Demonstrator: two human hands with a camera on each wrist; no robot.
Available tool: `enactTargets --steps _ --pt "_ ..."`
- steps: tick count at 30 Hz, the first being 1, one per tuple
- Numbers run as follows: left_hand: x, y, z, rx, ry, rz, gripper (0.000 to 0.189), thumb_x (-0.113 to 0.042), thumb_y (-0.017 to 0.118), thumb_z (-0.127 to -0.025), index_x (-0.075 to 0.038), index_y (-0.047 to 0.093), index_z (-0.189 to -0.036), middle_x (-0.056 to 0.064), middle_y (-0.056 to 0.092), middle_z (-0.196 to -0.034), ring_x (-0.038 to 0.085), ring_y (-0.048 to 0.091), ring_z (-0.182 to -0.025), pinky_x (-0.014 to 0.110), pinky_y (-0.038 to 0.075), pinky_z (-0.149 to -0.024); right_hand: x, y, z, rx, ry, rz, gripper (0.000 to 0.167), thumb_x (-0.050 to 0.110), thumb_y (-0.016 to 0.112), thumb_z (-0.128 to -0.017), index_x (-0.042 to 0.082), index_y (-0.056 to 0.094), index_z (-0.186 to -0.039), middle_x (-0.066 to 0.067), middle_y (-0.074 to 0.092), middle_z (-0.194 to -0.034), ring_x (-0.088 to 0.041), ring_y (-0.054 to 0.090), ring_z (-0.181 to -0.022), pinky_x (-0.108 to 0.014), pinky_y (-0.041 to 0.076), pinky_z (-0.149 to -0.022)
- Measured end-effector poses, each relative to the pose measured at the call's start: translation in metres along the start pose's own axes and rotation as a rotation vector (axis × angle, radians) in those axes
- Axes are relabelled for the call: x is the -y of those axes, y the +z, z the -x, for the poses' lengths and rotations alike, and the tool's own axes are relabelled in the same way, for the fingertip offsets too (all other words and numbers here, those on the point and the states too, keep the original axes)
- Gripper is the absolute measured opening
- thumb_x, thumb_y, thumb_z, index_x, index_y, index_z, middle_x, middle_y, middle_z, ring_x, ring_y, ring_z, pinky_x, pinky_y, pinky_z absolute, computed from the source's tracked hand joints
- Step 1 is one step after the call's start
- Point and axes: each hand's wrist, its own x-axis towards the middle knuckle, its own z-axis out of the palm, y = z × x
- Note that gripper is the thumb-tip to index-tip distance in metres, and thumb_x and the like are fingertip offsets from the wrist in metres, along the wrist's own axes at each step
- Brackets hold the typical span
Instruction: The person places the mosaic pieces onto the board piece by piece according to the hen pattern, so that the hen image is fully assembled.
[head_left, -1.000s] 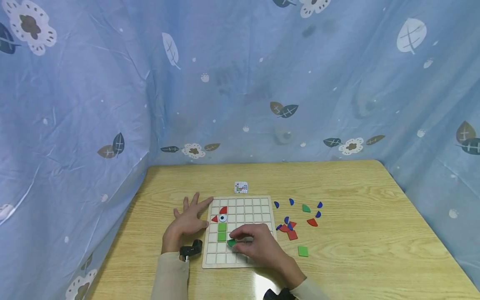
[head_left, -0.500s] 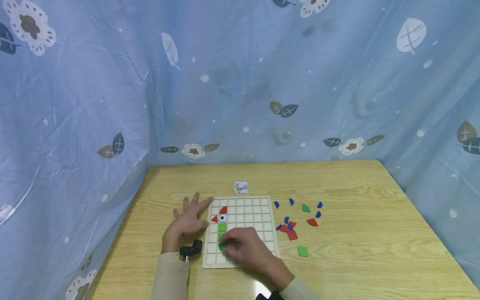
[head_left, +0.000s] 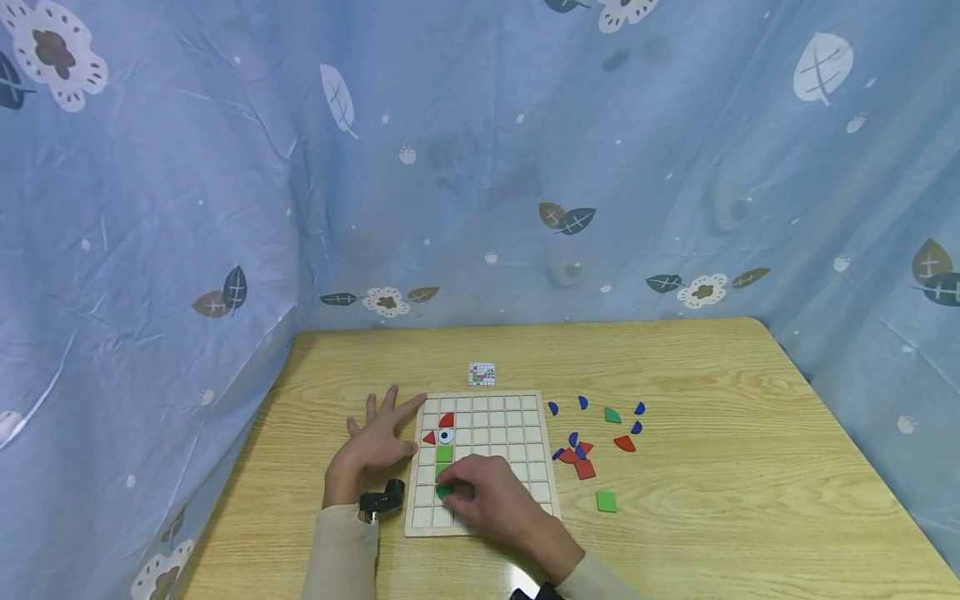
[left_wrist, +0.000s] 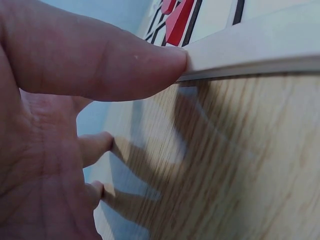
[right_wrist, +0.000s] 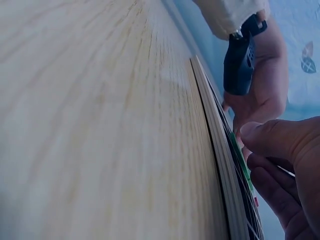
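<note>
A pale wooden grid board [head_left: 510,418] lies on the table. My left hand [head_left: 380,442] is spread flat beside its left side, with the thumb [left_wrist: 145,67] against the board's edge in the left wrist view. Over the lower left of the grid, my right hand [head_left: 487,496] pinches a dark green rounded tile [head_left: 443,492] between thumb and fingers. This tile sits in the cell just below the green square tiles [head_left: 444,454], and the fingers partly cover it. Above those squares are a round eye tile [head_left: 446,436], a red triangle [head_left: 429,437] and a red quarter-circle [head_left: 447,420].
A small pattern card [head_left: 482,374] lies behind the board. To the right are scattered blue half-circles [head_left: 583,403], a green quarter-circle [head_left: 612,415], red pieces [head_left: 585,470] and a green square [head_left: 606,502]. A blue curtain [head_left: 480,167] hangs behind the table.
My right hand has moved left with the dark green tile, from the neighbouring column to the cell below the green squares. The tile has turned a little. The left hand stays put.
</note>
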Motion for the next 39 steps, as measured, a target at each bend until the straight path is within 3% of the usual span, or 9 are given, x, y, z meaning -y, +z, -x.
enactTargets --steps 8,16,20,29,34,39 --pt "0.000 0.000 0.001 -0.005 -0.001 -0.006 0.088 -0.010 0.076 -0.088 -0.025 0.044 -0.170 0.026 0.003 -0.183 0.060 -0.015 -0.165 0.090 -0.015 -0.117 0.001 0.003 -0.002 0.022 -0.012 -0.059 0.018 -0.003 0.082 -0.091 0.007 0.083 -0.105 -0.003 0.084 -0.104 -0.002 0.073 -0.093 -0.014 0.060 -0.082" --pt "0.000 -0.001 0.001 -0.004 0.000 -0.008 0.088 -0.010 0.076 -0.089 -0.024 0.044 -0.169 0.026 0.004 -0.183 0.060 -0.015 -0.164 0.091 -0.015 -0.116 0.002 0.002 0.000 0.012 -0.006 -0.015 0.017 0.000 0.083 -0.092 0.010 0.084 -0.106 0.001 0.083 -0.104 -0.001 0.073 -0.094 -0.015 0.060 -0.085" --pt "-0.001 0.000 0.001 -0.008 -0.004 -0.015 0.088 -0.010 0.075 -0.088 -0.024 0.045 -0.169 0.026 0.005 -0.183 0.061 -0.014 -0.164 0.090 -0.014 -0.117 0.002 -0.006 0.007 -0.004 -0.005 -0.047 0.020 0.002 0.082 -0.091 0.012 0.084 -0.108 0.002 0.084 -0.105 -0.006 0.074 -0.093 -0.019 0.060 -0.088" --pt "-0.004 0.000 0.003 -0.017 -0.012 -0.009 0.088 -0.009 0.075 -0.087 -0.024 0.045 -0.169 0.026 0.004 -0.183 0.060 -0.015 -0.164 0.089 -0.015 -0.117 -0.011 -0.040 0.045 -0.006 0.223 -0.259 0.022 0.020 0.088 -0.092 0.017 0.086 -0.114 0.006 0.084 -0.110 -0.012 0.078 -0.101 -0.029 0.062 -0.094" --pt "-0.003 0.001 0.003 -0.015 -0.010 -0.009 0.089 -0.009 0.075 -0.087 -0.025 0.045 -0.169 0.025 0.003 -0.184 0.060 -0.015 -0.165 0.089 -0.015 -0.117 -0.021 -0.066 0.076 -0.081 0.245 -0.259 0.025 0.019 0.090 -0.090 0.016 0.085 -0.115 0.003 0.084 -0.112 -0.017 0.080 -0.102 -0.028 0.062 -0.094" --pt "-0.004 0.000 0.003 -0.010 -0.013 -0.009 0.090 -0.010 0.074 -0.086 -0.025 0.044 -0.170 0.025 0.003 -0.184 0.060 -0.015 -0.165 0.089 -0.015 -0.117 -0.034 -0.091 0.107 -0.170 0.246 -0.191 0.026 0.019 0.093 -0.087 0.018 0.086 -0.113 0.006 0.085 -0.110 -0.009 0.079 -0.104 -0.021 0.061 -0.094"
